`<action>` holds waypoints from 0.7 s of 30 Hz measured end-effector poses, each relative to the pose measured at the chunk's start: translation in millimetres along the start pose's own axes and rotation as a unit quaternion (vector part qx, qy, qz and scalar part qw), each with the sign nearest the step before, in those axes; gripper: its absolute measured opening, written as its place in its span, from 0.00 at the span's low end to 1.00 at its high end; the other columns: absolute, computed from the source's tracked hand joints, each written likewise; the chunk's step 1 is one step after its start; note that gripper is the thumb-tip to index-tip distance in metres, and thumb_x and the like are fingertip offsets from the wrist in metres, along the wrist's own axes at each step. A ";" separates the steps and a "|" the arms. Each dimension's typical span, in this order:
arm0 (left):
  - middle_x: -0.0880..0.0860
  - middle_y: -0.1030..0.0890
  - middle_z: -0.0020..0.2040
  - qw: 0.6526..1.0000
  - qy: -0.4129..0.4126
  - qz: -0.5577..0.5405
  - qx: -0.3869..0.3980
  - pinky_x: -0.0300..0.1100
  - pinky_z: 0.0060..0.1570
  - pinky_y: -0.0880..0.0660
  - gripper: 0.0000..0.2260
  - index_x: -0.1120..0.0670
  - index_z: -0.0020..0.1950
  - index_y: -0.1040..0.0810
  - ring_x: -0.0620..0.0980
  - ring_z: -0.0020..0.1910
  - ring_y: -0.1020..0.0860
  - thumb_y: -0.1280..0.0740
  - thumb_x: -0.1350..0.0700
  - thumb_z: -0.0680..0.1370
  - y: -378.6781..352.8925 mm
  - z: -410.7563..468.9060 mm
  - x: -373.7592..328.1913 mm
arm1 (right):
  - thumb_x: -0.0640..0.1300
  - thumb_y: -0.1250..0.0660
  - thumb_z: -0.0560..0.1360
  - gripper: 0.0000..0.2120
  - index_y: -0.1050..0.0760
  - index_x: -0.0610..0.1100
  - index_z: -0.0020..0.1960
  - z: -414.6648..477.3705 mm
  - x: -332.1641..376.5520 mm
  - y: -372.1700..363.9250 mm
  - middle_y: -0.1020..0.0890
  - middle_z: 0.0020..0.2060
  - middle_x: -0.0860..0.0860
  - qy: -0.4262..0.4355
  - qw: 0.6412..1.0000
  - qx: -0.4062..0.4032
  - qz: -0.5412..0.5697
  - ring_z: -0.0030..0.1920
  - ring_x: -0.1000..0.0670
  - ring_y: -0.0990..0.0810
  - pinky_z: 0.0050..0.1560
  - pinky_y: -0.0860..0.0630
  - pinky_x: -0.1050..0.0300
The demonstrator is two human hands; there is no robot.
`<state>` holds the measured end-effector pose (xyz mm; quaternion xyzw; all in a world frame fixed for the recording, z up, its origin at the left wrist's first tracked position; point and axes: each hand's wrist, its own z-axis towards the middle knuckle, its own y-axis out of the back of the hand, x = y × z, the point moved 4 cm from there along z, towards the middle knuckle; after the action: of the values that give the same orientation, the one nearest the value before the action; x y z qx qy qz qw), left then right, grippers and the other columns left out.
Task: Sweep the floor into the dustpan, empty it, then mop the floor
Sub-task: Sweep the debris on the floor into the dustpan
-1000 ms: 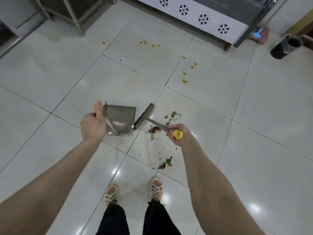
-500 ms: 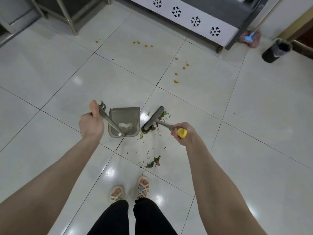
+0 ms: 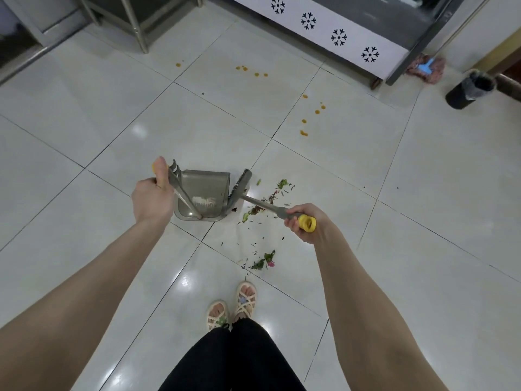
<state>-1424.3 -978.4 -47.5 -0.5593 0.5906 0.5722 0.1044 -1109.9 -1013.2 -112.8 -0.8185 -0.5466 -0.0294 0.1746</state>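
Head view: our left hand (image 3: 152, 200) grips the dustpan (image 3: 210, 183) handle, thumb along it, other fingers hidden; the pan sits on the floor (image 3: 84, 114) holding a whitish clump (image 3: 203, 199) we cannot identify. Our right hand (image 3: 306, 224) wraps its fingers round the broom (image 3: 240, 186) handle near its yellow end, bristles against the pan's right edge, leaf scraps (image 3: 282, 183) beside. Far white panel (image 3: 324, 32): black snowflake prints.

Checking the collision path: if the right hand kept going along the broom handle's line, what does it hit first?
Likely the dustpan: the right hand points the broom at its right edge. Depth is unclear.
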 end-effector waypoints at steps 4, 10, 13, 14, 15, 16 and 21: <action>0.58 0.29 0.32 1.000 0.017 -0.011 -0.003 0.54 0.39 0.26 0.39 0.60 0.36 0.28 0.57 0.34 0.29 0.53 0.23 0.66 18.7 -2.8 17.0 | 0.35 0.40 0.77 0.03 0.31 0.36 0.50 7.2 -26.5 -17.4 0.31 0.33 0.46 -0.023 1.000 0.013 -0.016 0.16 0.56 0.30 0.15 0.31 0.67; 0.57 0.29 0.32 0.999 0.033 0.014 0.007 0.56 0.44 0.23 0.34 0.60 0.38 0.28 0.58 0.34 0.27 0.51 0.29 0.75 28.7 -9.7 38.4 | 0.37 0.38 0.77 0.05 0.31 0.35 0.51 10.5 -54.9 -16.1 0.28 0.32 0.46 -0.077 0.994 -0.013 -0.074 0.18 0.56 0.29 0.17 0.30 0.67; 0.58 0.29 0.32 0.999 0.027 0.022 0.014 0.59 0.46 0.22 0.35 0.59 0.37 0.28 0.58 0.34 0.27 0.53 0.27 0.72 28.6 -13.3 44.9 | 0.37 0.39 0.78 0.05 0.30 0.34 0.49 4.4 -53.7 -5.2 0.29 0.32 0.46 -0.079 0.992 -0.041 -0.084 0.16 0.56 0.30 0.16 0.31 0.67; 0.59 0.29 0.32 0.999 0.025 0.021 0.015 0.59 0.45 0.22 0.36 0.59 0.38 0.28 0.58 0.34 0.27 0.54 0.27 0.70 28.6 -14.4 45.6 | 0.37 0.39 0.78 0.05 0.30 0.34 0.48 2.1 -52.3 -1.2 0.29 0.32 0.46 -0.075 0.993 -0.047 -0.083 0.16 0.56 0.30 0.16 0.31 0.67; 0.59 0.29 0.32 0.999 0.026 0.018 0.016 0.59 0.45 0.22 0.36 0.59 0.38 0.28 0.58 0.34 0.27 0.54 0.26 0.69 28.3 -15.7 46.7 | 0.37 0.40 0.78 0.05 0.29 0.34 0.48 -0.5 -51.2 3.0 0.28 0.31 0.45 -0.069 0.993 -0.054 -0.079 0.16 0.56 0.30 0.16 0.31 0.68; 0.58 0.29 0.32 0.999 0.028 0.015 0.016 0.59 0.44 0.23 0.37 0.59 0.38 0.28 0.58 0.34 0.27 0.54 0.26 0.68 27.8 -16.2 47.3 | 0.37 0.40 0.78 0.05 0.29 0.34 0.49 -3.2 -49.6 6.9 0.28 0.31 0.45 -0.063 0.994 -0.061 -0.071 0.16 0.56 0.30 0.16 0.31 0.68; 0.59 0.28 0.33 0.999 0.039 0.005 0.018 0.55 0.40 0.24 0.37 0.59 0.38 0.27 0.58 0.34 0.28 0.54 0.25 0.69 27.3 -18.2 50.1 | 0.36 0.40 0.78 0.05 0.27 0.34 0.47 -17.0 -41.6 23.0 0.25 0.27 0.45 -0.039 0.993 -0.098 -0.053 0.16 0.56 0.31 0.17 0.32 0.69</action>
<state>-1453.8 -1027.5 -64.6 -0.5760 0.6073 0.5400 0.0887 -1103.3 -1063.2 -112.7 -0.8018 -0.5903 -0.0603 0.0706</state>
